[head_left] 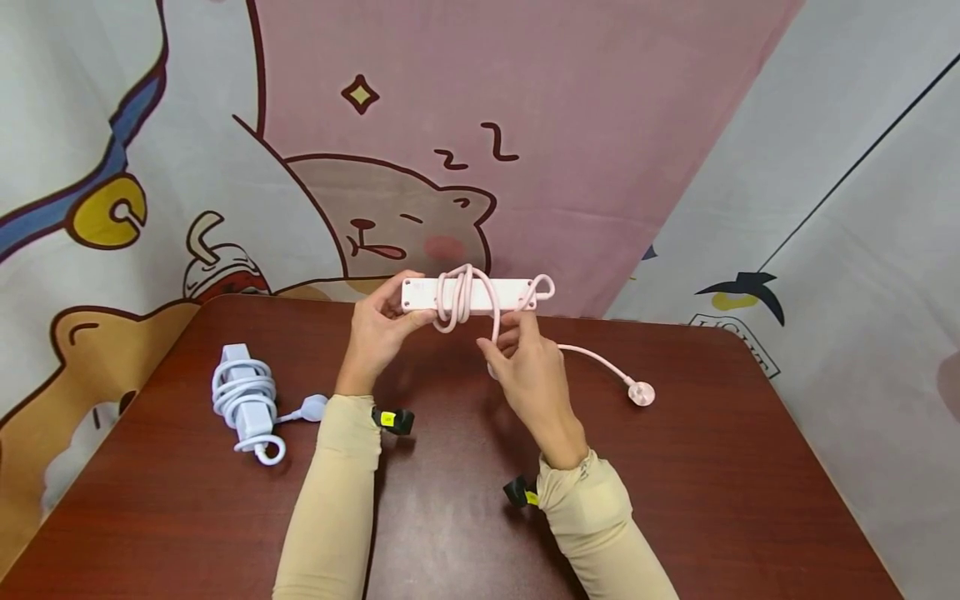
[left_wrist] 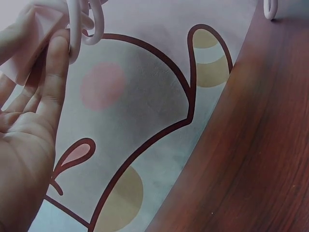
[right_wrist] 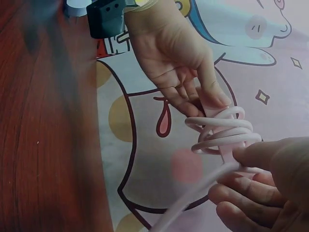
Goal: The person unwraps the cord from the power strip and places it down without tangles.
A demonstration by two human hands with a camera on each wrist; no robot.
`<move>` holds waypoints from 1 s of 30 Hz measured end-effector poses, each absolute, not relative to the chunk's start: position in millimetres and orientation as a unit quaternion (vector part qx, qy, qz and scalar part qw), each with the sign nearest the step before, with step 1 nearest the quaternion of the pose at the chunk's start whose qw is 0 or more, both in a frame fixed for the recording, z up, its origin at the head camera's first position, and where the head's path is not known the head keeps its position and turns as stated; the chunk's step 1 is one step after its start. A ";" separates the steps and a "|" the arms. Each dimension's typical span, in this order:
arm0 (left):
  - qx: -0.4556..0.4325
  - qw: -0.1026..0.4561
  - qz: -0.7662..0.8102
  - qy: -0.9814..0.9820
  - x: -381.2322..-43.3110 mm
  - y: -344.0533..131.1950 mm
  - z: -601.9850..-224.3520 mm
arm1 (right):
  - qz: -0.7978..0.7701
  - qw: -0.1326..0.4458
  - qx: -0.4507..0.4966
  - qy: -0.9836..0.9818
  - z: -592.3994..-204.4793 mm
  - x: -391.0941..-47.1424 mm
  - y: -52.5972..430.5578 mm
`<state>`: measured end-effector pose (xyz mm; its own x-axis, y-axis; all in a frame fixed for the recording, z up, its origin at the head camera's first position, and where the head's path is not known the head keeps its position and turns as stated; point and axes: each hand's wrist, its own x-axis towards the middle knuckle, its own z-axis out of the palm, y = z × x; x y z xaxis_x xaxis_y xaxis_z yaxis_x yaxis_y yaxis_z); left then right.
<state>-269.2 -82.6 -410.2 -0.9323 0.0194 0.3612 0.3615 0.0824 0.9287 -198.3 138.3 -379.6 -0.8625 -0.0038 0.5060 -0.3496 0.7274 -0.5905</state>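
Up off the table (head_left: 720, 467), toward its far side, a pink strip (head_left: 516, 292); lying at left, a bluish strip (head_left: 258, 417). Gripping the pink strip's left end with the left hand (head_left: 378, 329); below its right half, with the right hand (head_left: 532, 367), seemingly pinching the cord (head_left: 462, 296), at a contact partly masked. Judging by the coils, probably winding. Calls next for holding steady and passing another turn round, keeping the plug (head_left: 641, 393) clear.
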 end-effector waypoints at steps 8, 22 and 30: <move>-0.131 0.124 -0.662 -0.728 -268.4 -81.8 -409.6 | 0.366 0.268 0.139 -0.880 -375.8 -196.2 142.1; -0.149 0.108 -0.656 -0.732 -268.0 -80.5 -411.3 | 0.375 0.343 0.160 -0.846 -357.9 -199.4 166.1; -0.190 0.069 -0.672 -0.712 -267.3 -79.6 -409.2 | 0.349 0.360 0.136 -0.854 -355.9 -208.3 196.6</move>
<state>-267.3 -79.6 -409.2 -0.9181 0.1787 0.3539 0.3637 0.0245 0.9312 -208.3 196.6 -355.9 -0.7039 0.0186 0.7101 -0.4842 0.7190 -0.4987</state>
